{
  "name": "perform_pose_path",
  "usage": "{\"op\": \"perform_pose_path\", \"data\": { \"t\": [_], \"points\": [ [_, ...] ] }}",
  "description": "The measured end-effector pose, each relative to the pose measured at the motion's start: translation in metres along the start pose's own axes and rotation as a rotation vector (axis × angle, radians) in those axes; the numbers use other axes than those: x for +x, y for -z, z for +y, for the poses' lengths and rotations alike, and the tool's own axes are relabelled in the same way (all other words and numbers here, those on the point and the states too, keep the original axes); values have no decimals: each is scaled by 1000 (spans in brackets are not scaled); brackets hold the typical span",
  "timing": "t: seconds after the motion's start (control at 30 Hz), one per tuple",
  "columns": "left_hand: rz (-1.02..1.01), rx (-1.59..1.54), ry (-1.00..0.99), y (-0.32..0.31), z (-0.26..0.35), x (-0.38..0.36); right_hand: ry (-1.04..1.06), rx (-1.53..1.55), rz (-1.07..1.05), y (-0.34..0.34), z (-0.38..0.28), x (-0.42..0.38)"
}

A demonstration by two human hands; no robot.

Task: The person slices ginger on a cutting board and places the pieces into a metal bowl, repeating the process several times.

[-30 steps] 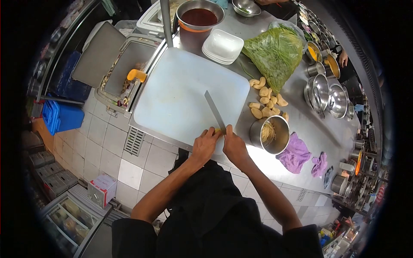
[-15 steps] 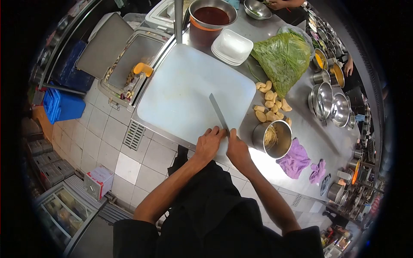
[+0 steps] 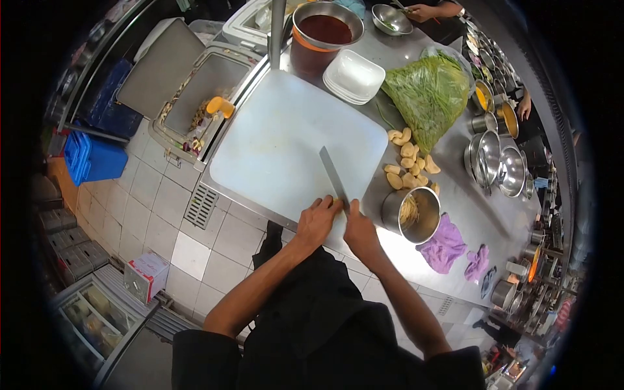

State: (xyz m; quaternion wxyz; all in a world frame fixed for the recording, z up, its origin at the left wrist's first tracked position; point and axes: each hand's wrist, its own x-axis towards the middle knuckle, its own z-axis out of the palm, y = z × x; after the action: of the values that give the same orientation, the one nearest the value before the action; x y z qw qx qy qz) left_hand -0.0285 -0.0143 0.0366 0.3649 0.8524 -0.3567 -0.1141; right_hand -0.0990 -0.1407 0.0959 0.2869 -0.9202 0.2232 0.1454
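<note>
My right hand (image 3: pixel 361 231) is closed round the handle of a long kitchen knife (image 3: pixel 332 170), whose blade points away across the white cutting board (image 3: pixel 286 136). My left hand (image 3: pixel 316 220) rests at the board's near edge, fingers curled and pressed down right beside the blade. Whatever lies under those fingertips is mostly hidden and too small to name. Just right of my right hand stands a steel pot (image 3: pixel 426 218) with thin pale strips in it. Several peeled, knobbly yellowish pieces (image 3: pixel 409 162) lie beyond the pot.
A bag of leafy greens (image 3: pixel 429 91), stacked white dishes (image 3: pixel 354 75) and a container of dark red liquid (image 3: pixel 325 32) stand behind the board. Purple cloths (image 3: pixel 443 246) lie at right. An open bin (image 3: pixel 208 84) adjoins the board's left. Another person's hand (image 3: pixel 422 12) is near a steel bowl (image 3: pixel 392 19).
The view has shifted slightly, while my hands and the knife keep nearly the same pose at the board's near edge. The other person's hand at the top has moved slightly near the bowl.
</note>
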Motion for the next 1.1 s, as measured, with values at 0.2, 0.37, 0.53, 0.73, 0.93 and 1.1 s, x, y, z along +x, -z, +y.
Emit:
{"op": "perform_pose_path", "data": {
  "t": [0.2, 0.37, 0.53, 0.73, 0.93, 1.1],
  "points": [
    [25, 7, -3, -2, -3, 5, 14, -127, -76, 14, -12, 5],
    [18, 13, -15, -2, -3, -3, 49, -129, -18, 13, -14, 4],
    [21, -1, -18, -1, -2, -1, 20, -21, 0, -3, -3, 3],
    [30, 28, -29, -1, -7, 3, -14, -129, -89, 19, -18, 0],
    [6, 2, -36, -5, -7, -3, 21, -116, -51, 27, -24, -1],
    [51, -31, -34, -3, -10, 2, 25, -39, 12, -3, -4, 8]
  ]
}}
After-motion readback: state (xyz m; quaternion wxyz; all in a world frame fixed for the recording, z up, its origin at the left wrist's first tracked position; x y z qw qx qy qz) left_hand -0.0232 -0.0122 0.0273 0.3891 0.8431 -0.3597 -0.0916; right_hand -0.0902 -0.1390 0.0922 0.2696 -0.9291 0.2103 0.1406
